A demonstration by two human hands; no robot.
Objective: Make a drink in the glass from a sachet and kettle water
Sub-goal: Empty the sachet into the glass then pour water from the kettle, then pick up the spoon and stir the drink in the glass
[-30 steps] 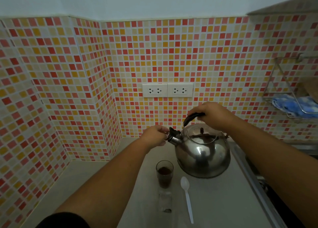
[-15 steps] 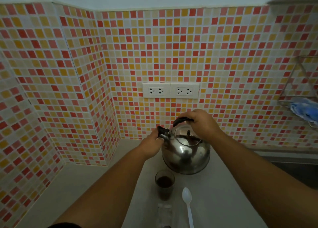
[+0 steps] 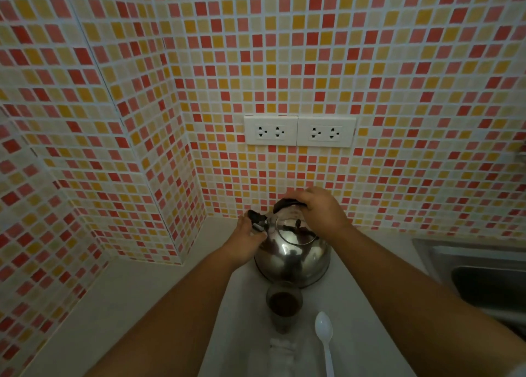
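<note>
Steel kettle stood on the tabletop. Its black handle is gripped from above by the right hand, fingers closed round it. Spout cap is pinched by the left hand. Glass with dark powder is set just in front of the kettle, nearer the person; spout is aimed left of it. Spoon lies right of the glass.

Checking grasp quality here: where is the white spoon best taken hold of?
By the handle, from above on its right side. The white spoon lies flat on the counter, bowl toward the glass and handle toward the person, so its near end is free, though it runs off the frame's bottom edge.
</note>
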